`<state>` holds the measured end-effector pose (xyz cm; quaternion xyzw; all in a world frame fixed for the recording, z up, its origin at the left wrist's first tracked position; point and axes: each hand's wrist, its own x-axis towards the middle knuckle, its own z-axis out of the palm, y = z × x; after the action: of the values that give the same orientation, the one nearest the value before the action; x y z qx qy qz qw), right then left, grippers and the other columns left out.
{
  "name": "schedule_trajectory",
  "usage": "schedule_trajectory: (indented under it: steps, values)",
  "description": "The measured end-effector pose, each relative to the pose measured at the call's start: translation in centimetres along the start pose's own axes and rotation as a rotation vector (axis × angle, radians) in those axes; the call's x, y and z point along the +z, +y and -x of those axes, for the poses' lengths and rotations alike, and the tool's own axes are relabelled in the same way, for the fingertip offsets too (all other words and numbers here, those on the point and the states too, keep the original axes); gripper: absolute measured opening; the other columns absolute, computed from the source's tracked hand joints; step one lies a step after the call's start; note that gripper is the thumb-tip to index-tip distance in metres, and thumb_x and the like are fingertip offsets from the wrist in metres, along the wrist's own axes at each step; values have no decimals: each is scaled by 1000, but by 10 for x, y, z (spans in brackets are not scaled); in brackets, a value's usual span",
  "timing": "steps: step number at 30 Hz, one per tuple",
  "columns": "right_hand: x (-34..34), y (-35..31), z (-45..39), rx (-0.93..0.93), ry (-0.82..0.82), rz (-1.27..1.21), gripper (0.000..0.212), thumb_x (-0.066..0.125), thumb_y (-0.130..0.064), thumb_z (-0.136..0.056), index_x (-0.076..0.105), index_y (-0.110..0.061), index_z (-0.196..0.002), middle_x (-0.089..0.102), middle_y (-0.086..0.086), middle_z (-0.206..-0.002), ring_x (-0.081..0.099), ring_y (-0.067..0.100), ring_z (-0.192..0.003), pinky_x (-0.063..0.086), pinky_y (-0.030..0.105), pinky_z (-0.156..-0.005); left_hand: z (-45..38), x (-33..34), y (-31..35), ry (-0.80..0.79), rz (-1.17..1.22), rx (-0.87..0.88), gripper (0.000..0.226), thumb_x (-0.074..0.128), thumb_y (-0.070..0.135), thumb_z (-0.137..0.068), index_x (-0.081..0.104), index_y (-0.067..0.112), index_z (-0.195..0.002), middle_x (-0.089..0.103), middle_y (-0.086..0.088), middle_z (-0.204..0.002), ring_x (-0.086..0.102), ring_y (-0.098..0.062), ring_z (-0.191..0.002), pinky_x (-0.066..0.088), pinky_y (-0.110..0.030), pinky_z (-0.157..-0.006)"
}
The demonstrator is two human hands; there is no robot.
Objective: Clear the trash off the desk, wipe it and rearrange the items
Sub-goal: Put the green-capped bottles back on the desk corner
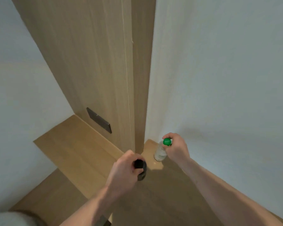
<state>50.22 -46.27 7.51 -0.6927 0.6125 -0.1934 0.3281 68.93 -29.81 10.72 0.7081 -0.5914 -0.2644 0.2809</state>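
Wooden desk [82, 154], two bottles, left hand [122, 173] gripping one, right hand [176, 149] the other

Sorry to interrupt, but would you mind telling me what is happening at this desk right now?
A person is handling two bottles at the back corner of a wooden desk. The left hand grips a dark bottle around its top. The right hand pinches the green cap of a clear bottle that stands upright close to the white wall. Whether the bottles are being set down or lifted cannot be told.
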Motion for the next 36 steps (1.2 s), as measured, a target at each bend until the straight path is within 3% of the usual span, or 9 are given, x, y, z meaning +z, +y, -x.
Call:
schedule_trajectory:
  steps: [4,15,21,25,29,33,36]
  values:
    - [13,-22,-39,-32,-5,78,34,67,-6,-87,67,-30,-111,60,-5,-115,56,18,-107,48,33,-93,-21,-2,-12,-72,38,-57,33,75,18,-92,67,44,-111,52,27,-109,58,-4,-104,53,-22,-93]
    - [36,-53,-105,-49,-83,252,34,61,-5,-95,69,-21,-124,64,4,-131,59,27,-120,49,36,-101,-49,13,-33,-125,24,-18,37,74,17,-89,64,46,-109,51,28,-105,57,2,-88,41,-10,-78]
    - [15,-54,-91,-144,-90,275,47,62,-7,-96,63,-22,-141,59,3,-143,57,26,-128,46,37,-108,-67,27,-26,-199,2,55,34,73,20,-91,62,42,-115,47,23,-110,60,-6,-89,54,-27,-86]
    - [-18,-21,-60,-129,-67,210,42,56,-5,-99,67,-26,-134,57,-3,-144,63,20,-118,49,37,-106,-87,48,-10,-243,-57,125,32,69,18,-95,62,37,-120,46,22,-116,61,-12,-103,54,-34,-94]
    - [-42,29,-4,-3,-152,265,41,54,-6,-100,67,-27,-132,56,-8,-141,62,18,-122,47,30,-107,-112,75,5,-263,-122,100,31,71,16,-95,64,32,-121,52,15,-120,58,-16,-111,53,-37,-97]
    - [-64,76,48,110,-297,326,61,55,-10,-80,61,-17,-140,58,4,-139,58,23,-130,43,28,-111,-144,102,15,-264,-158,60,30,73,10,-91,65,29,-112,53,11,-115,59,-16,-106,55,-36,-93]
    - [-75,101,78,187,-270,265,67,51,-15,-71,63,-13,-137,63,8,-135,60,27,-128,42,26,-109,-169,116,19,-259,-205,29,29,72,12,-88,66,29,-111,56,5,-117,61,-21,-106,55,-38,-91]
